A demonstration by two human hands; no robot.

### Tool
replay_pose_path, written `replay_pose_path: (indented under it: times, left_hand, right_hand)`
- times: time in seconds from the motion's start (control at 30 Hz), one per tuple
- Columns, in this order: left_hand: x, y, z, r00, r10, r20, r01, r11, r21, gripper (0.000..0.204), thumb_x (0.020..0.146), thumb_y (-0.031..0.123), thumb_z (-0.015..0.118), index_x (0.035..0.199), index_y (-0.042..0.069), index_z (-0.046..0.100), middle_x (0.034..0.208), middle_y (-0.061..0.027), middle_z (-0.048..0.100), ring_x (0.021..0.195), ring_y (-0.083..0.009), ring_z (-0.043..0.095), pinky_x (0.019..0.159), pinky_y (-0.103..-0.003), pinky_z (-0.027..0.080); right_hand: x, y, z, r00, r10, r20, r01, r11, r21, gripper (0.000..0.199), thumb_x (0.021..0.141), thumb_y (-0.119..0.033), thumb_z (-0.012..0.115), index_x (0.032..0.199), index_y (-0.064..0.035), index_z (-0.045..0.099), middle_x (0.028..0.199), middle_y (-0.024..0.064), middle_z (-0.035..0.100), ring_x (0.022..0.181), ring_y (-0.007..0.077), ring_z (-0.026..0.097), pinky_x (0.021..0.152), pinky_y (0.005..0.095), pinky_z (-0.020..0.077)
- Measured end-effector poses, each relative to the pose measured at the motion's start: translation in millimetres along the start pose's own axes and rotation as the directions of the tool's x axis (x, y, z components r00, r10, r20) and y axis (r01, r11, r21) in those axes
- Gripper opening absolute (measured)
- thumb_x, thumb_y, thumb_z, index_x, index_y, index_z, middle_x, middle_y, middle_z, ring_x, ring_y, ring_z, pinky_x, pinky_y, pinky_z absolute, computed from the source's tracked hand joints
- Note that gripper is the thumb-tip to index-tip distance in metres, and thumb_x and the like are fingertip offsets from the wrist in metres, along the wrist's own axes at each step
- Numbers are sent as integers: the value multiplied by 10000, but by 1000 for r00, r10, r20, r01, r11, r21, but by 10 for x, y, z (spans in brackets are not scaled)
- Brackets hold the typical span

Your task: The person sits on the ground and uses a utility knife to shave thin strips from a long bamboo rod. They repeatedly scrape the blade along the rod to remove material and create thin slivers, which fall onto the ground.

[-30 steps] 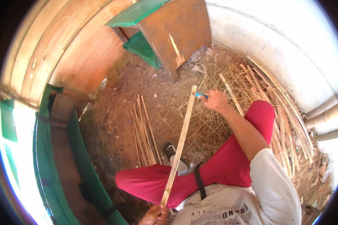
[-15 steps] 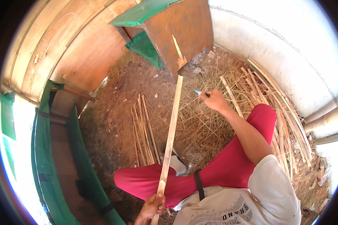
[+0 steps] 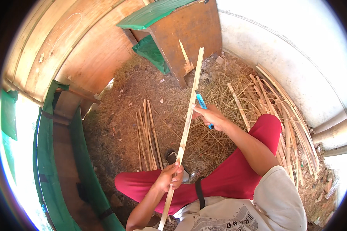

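Note:
A long, pale bamboo strip (image 3: 187, 127) slants up across the middle of the view, its far end near the cabinet. My left hand (image 3: 169, 177) is wrapped round its lower part, over my lap. In my right hand (image 3: 212, 116) is a blue utility knife (image 3: 201, 101), its dark tip pointing up beside the strip. The right thumb and fingertips reach the strip's edge; whether they pinch it is hard to see. Part of the knife handle is hidden by the fingers.
Several thin bamboo strips (image 3: 147, 134) lie on the dirt floor at left. Fine shavings (image 3: 204, 142) cover the ground at centre, and longer bamboo strips (image 3: 293, 119) lie along the right wall. A brown wooden cabinet (image 3: 192, 30) with a green top stands ahead; green-covered boards (image 3: 85, 161) flank the left.
The bamboo strip has slid farther ahead. My left hand has moved up and forward with it, while my right hand has come left and down, bringing the knife to the strip.

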State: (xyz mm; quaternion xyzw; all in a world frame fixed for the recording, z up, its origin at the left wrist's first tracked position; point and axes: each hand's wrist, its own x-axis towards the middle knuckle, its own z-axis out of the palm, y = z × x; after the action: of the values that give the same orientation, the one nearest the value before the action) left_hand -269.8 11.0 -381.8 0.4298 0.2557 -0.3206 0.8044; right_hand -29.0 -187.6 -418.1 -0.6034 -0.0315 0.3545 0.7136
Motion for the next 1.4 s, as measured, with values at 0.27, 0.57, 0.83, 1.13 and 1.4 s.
replay_pose_path:
  times: [0.27, 0.57, 0.83, 1.13, 1.4]
  left_hand:
    - [270, 214, -11, 999, 36, 12, -38, 985, 169, 400, 1068, 440, 421, 854, 108, 483, 545, 5, 416, 340, -102, 390, 319, -273, 364]
    - [134, 653, 146, 963, 209, -170, -43, 743, 668, 319, 1067, 364, 461, 1113, 49, 489, 638, -53, 547, 389, -125, 485, 353, -294, 431]
    - [211, 1407, 221, 862, 490, -132, 81, 124, 989, 364, 1048, 322, 528, 1001, 1, 691, 650, -46, 622, 522, -112, 593, 501, -283, 507]
    - [779, 1725, 60, 804, 595, 24, -41, 15, 999, 462, 1016, 429, 554, 976, -10, 691, 663, -99, 632, 606, -174, 612, 618, -369, 503]
    - [1196, 1714, 319, 729, 684, -12, -170, 198, 965, 349, 878, 345, 783, 891, 2, 716, 732, -96, 670, 638, -134, 609, 592, -340, 485]
  right_hand:
    - [139, 87, -76, 998, -39, -56, 51, 973, 224, 265, 950, -258, 708, 991, -38, 565, 810, 67, 671, 468, 28, 356, 423, 222, 290]
    - [77, -4, -56, 983, -53, -176, 90, 973, 211, 220, 929, -197, 727, 911, -19, 598, 644, -7, 525, 465, 60, 361, 444, 261, 288]
    - [140, -47, -159, 941, -159, -299, 272, 882, 386, 178, 935, -145, 710, 885, -41, 574, 669, -21, 482, 476, 44, 363, 429, 240, 290]
    - [167, -134, -287, 839, -195, -508, 448, 778, 441, 138, 929, -91, 705, 918, -27, 584, 683, -17, 494, 466, 48, 351, 443, 250, 301]
    - [180, -131, -348, 784, -265, -561, 538, 742, 400, 153, 925, -75, 710, 895, -49, 562, 659, -26, 490, 450, 43, 347, 427, 241, 297]
